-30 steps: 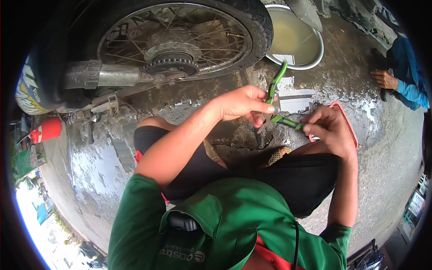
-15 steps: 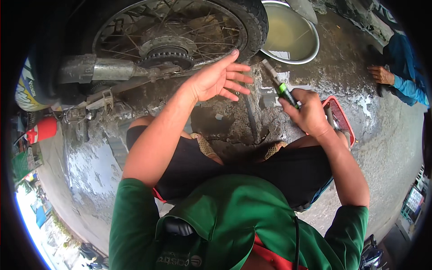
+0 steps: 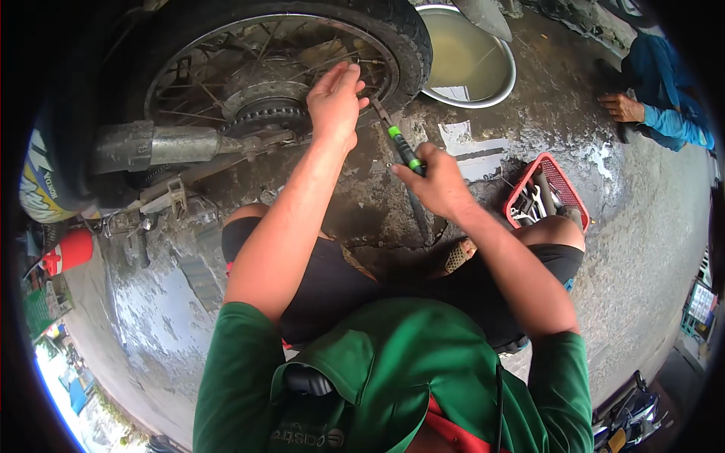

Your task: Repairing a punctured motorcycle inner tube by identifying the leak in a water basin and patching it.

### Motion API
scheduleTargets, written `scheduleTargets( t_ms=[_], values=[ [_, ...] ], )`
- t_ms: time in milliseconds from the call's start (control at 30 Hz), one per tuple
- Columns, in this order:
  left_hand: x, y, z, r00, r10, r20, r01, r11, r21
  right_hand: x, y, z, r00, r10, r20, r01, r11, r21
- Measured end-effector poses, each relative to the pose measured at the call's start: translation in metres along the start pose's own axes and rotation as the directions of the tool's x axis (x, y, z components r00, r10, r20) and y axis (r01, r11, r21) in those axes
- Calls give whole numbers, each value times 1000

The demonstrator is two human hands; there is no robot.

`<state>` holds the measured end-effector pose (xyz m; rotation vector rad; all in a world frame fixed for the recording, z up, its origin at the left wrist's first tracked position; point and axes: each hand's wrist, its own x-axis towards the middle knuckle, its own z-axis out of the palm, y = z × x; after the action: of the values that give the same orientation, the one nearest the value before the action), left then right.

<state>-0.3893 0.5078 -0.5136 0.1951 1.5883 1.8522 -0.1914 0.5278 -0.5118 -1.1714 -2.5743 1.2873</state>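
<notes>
My left hand point(image 3: 334, 98) reaches into the spokes at the lower right of the motorcycle's rear wheel point(image 3: 414, 47), its fingers curled near the rim on something I cannot make out. My right hand point(image 3: 438, 183) grips the green-and-black handles of pliers point(image 3: 402, 142), now held closed together and pointed up and left. Their metal jaws are beside the rim, just right of my left fingertips. The sprocket and chain point(image 3: 264, 113) sit just left of my left hand, with the exhaust pipe point(image 3: 181, 147) farther left.
A metal basin point(image 3: 472, 57) of cloudy water stands right of the tire. A red basket point(image 3: 566, 185) of wrenches lies by my right knee. Another person in blue point(image 3: 676, 124) is at upper right, a hand point(image 3: 623, 107) showing. A red container point(image 3: 72, 249) is at far left.
The pliers, spread open between both hands earlier, are now closed in my right hand alone. My left hand let go of them and moved up to the wheel; my right hand followed leftward.
</notes>
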Motion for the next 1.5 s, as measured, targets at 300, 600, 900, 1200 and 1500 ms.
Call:
scheduleTargets(
  t_ms=[300,600,900,1200,1500],
  values=[
    [27,-7,-4,985,-28,171,12,995,99,63,3,116,949,128,-290,149,626,765],
    [27,-7,-6,980,-24,197,30,999,-29,89,4,125,868,80,-490,289,722,629],
    [29,-2,-11,974,-44,223,54,998,-37,90,1,121,843,61,-534,315,749,583],
    [32,-3,-11,977,-65,203,50,996,77,93,-3,115,859,92,-504,297,713,636],
    [35,-20,-17,982,-16,187,16,1000,-1,60,-16,44,972,147,-185,8,763,646]
  ],
)
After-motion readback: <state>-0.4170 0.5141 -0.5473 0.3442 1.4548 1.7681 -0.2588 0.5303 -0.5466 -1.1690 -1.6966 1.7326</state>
